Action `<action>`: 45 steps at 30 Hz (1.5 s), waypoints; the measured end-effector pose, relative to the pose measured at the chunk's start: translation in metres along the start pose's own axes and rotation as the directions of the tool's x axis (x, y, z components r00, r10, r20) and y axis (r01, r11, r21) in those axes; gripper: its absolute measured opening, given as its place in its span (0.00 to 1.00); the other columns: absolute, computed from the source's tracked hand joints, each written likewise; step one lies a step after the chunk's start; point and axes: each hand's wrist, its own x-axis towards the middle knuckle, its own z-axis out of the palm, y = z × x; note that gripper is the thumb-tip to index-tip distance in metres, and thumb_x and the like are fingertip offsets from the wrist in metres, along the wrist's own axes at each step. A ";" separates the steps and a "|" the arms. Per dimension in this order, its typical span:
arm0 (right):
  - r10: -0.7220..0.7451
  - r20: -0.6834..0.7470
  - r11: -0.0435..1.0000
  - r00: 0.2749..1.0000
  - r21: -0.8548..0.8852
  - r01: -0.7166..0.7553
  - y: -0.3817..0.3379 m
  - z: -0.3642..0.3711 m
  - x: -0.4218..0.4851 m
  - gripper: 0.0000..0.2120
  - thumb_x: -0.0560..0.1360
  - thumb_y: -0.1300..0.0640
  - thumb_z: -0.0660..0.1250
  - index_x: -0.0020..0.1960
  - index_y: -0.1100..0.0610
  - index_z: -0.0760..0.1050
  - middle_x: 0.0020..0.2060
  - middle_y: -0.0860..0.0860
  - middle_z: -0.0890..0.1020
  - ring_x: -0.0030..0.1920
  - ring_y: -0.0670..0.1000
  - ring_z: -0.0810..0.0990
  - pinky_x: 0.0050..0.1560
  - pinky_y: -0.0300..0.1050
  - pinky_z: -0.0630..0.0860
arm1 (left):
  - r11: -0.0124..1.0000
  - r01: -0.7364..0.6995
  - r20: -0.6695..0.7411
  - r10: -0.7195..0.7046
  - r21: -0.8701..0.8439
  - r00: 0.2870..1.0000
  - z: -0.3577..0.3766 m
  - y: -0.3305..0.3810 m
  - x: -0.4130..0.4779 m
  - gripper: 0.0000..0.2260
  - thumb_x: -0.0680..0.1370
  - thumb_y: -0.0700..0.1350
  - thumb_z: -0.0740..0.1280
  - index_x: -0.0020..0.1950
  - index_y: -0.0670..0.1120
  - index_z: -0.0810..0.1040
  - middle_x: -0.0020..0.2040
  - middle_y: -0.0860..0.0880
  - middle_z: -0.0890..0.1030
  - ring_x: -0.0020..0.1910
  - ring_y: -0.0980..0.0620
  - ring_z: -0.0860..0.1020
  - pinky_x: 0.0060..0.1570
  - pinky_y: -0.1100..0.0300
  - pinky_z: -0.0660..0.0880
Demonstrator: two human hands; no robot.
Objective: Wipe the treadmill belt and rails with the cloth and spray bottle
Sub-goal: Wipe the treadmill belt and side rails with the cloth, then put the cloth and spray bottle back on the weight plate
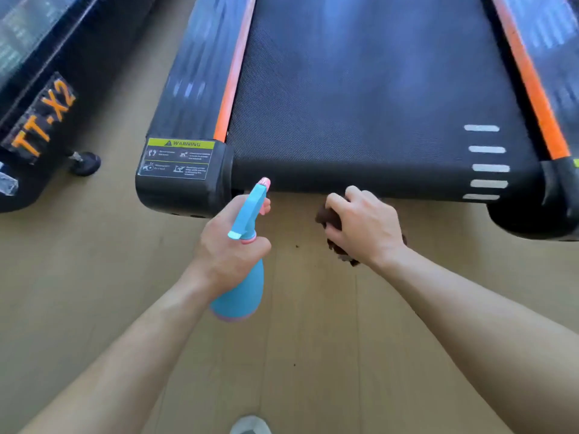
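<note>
The black treadmill belt (360,98) fills the upper middle, flanked by a left rail (200,67) and a right rail (545,36), each edged with an orange strip. My left hand (228,245) grips a blue spray bottle (244,277) with a pink nozzle tip pointing at the belt's rear edge. My right hand (366,223) is closed on a bunched dark brown cloth (329,219), just in front of the belt's rear end and above the floor. Most of the cloth is hidden under the hand.
A yellow warning label (175,159) sits on the left rear end cap. Another machine marked TT-X2 (40,126) stands at the left on a small wheel (86,162). The floor (94,277) is light wood with a few dark specks. A shoe tip (250,426) shows at the bottom.
</note>
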 end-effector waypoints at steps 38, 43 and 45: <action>0.922 0.319 0.177 0.218 0.154 -0.972 0.083 -0.556 -0.442 0.08 0.75 0.42 0.64 0.50 0.43 0.69 0.43 0.44 0.73 0.44 0.52 0.77 0.40 0.48 0.75 | 0.928 -0.343 0.811 0.085 0.147 0.579 0.246 0.529 -0.284 0.07 0.80 0.42 0.68 0.53 0.44 0.85 0.50 0.55 0.80 0.48 0.51 0.79 0.50 0.60 0.71; 0.958 0.267 0.051 0.110 0.219 -0.974 0.112 -0.541 -0.508 0.08 0.75 0.43 0.66 0.52 0.42 0.72 0.44 0.45 0.75 0.45 0.53 0.77 0.43 0.48 0.75 | 0.896 -0.430 0.826 0.157 0.112 0.542 0.338 0.533 -0.315 0.07 0.81 0.46 0.67 0.52 0.45 0.83 0.48 0.51 0.82 0.47 0.49 0.79 0.47 0.58 0.75; 0.965 0.250 0.014 0.083 0.265 -0.964 0.124 -0.532 -0.527 0.08 0.75 0.44 0.66 0.52 0.43 0.73 0.43 0.45 0.75 0.45 0.53 0.77 0.42 0.48 0.73 | 0.877 -0.469 0.823 0.186 0.108 0.537 0.368 0.528 -0.321 0.09 0.82 0.48 0.67 0.55 0.45 0.83 0.50 0.53 0.79 0.48 0.50 0.78 0.47 0.58 0.74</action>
